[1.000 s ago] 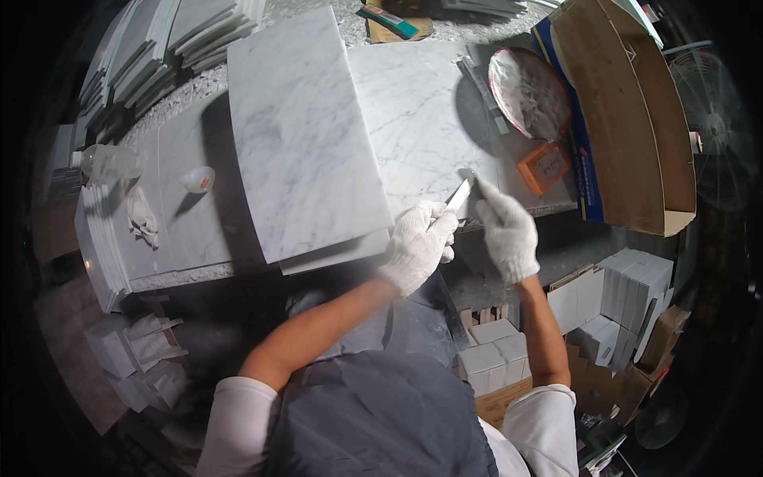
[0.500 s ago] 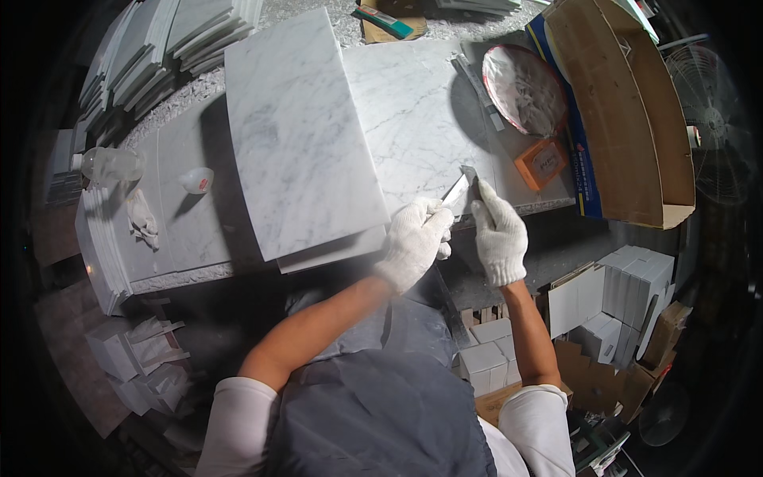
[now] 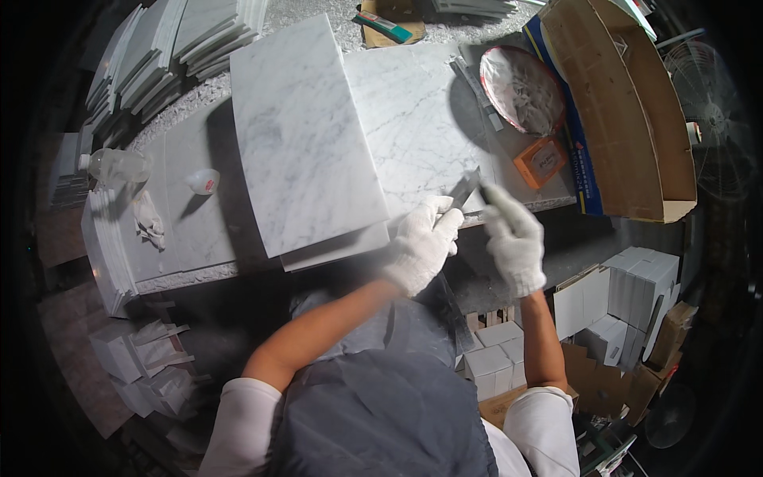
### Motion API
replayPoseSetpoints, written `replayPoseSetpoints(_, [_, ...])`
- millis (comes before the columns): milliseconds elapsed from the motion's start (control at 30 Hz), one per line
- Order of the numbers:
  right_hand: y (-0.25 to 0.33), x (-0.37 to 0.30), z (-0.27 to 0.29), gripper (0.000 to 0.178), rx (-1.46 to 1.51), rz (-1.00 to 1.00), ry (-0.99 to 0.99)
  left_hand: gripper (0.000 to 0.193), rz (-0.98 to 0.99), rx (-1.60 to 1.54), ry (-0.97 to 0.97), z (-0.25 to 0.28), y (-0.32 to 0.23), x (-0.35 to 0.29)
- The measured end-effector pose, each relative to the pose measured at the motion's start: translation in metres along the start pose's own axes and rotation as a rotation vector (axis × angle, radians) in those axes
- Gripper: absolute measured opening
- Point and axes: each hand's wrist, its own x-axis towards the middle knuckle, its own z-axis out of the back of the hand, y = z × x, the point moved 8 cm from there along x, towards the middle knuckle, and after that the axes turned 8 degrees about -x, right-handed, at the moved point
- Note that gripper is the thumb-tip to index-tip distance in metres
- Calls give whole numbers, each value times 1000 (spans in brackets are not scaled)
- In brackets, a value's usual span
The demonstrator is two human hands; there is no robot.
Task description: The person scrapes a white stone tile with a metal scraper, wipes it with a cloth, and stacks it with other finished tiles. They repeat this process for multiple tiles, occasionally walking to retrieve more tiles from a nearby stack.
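Note:
Both my hands wear white knit gloves at the front edge of the marble-topped bench. My left hand (image 3: 424,245) is closed on a thin, flat grey metal blade (image 3: 466,189), whose pointed tip slants up and right; any handle is hidden in the fist. Just right of the blade is my right hand (image 3: 515,242), smeared by motion, its fingertips near the blade's tip. I cannot tell if they touch it or hold anything. To the left of the blade lies a large white, grey-veined marble slab (image 3: 306,135), its near end over another slab (image 3: 338,248).
An orange box (image 3: 540,162), a round plastic-covered dish (image 3: 522,90) and an open cardboard carton (image 3: 636,119) sit at the right. Leftward are a clear bottle (image 3: 119,165), a small white bottle (image 3: 203,182) and a crumpled glove (image 3: 149,219). Stacked tiles (image 3: 218,32) stand behind.
My right hand has moved slightly right and down, away from the blade. The blade in my left hand has tilted and now looks darker. The view has shifted a little.

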Motion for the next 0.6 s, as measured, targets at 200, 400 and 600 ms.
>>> replayPoseSetpoints(200, [-37, 1, 40, 41, 66, -176, -190, 18, -874, 1111, -134, -26, -51, -25])
replayPoseSetpoints(400, [-28, -20, -4, 42, -190, 25, 157, 12, -1203, 1315, -144, -33, -55, -29])
replayPoseSetpoints(600, [-18, -25, 6, 40, -159, -55, -2, 8, -1218, 1328, -98, -31, -54, -31])
